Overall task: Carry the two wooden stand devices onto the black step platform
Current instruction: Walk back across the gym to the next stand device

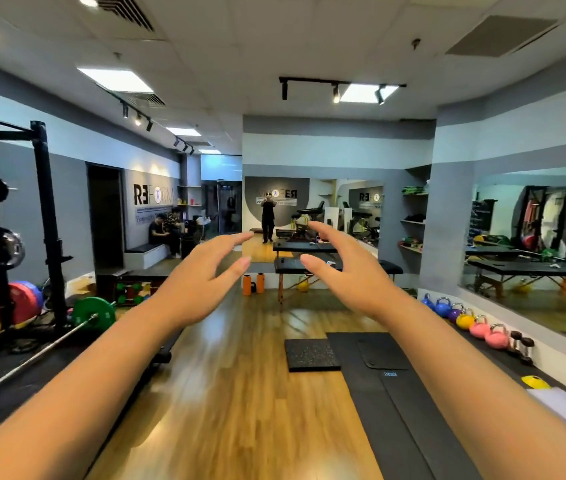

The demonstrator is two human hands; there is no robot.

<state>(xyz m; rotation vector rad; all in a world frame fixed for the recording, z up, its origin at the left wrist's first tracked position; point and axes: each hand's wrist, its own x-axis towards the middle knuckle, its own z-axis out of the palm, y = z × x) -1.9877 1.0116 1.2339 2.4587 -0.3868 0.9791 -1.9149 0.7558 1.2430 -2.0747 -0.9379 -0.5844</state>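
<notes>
Both hands, left hand (201, 271) and right hand (347, 268), reach toward twelve o'clock, fingers spread, holding nothing; wooden stands apparently out of view.

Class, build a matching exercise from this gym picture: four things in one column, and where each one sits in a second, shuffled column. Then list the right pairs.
Things
1. kettlebells
2. green weight plate
3. orange foam rollers
4. left hand

Places
A. on a barbell, left of the wooden floor
B. in a row along the right mirror wall
C. raised in mid-air, fingers spread, holding nothing
D. upright on the floor beside the black massage table

Pairs: 1-B, 2-A, 3-D, 4-C
</notes>
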